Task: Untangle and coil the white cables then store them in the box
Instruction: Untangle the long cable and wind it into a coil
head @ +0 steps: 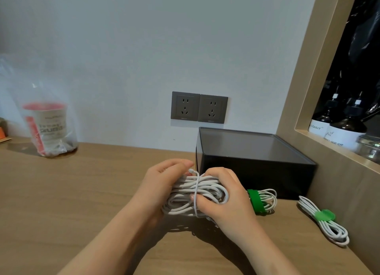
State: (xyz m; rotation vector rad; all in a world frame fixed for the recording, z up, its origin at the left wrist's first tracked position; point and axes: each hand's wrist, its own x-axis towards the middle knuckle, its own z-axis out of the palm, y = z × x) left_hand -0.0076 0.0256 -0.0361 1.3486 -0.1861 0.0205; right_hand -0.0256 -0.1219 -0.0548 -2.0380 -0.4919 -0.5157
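Note:
A thick bundle of coiled white cable (185,194) sits between both hands just above the wooden desk (82,192). My left hand (158,184) grips its left end. My right hand (228,198) grips its right end, and its thumb presses a cable strand wrapped crosswise around the bundle's middle. A small connector tip sticks up at the bundle's top. The black box (257,161) stands right behind, lid on. Two more coiled white cables lie to the right: one with a dark green strap (261,200), one with a light green strap (324,219).
Two grey wall sockets (199,107) sit above the box. A clear plastic bag holding a red-lidded cup (46,126) stands at the desk's far left. A wooden shelf niche (349,120) on the right holds dark soap bottles.

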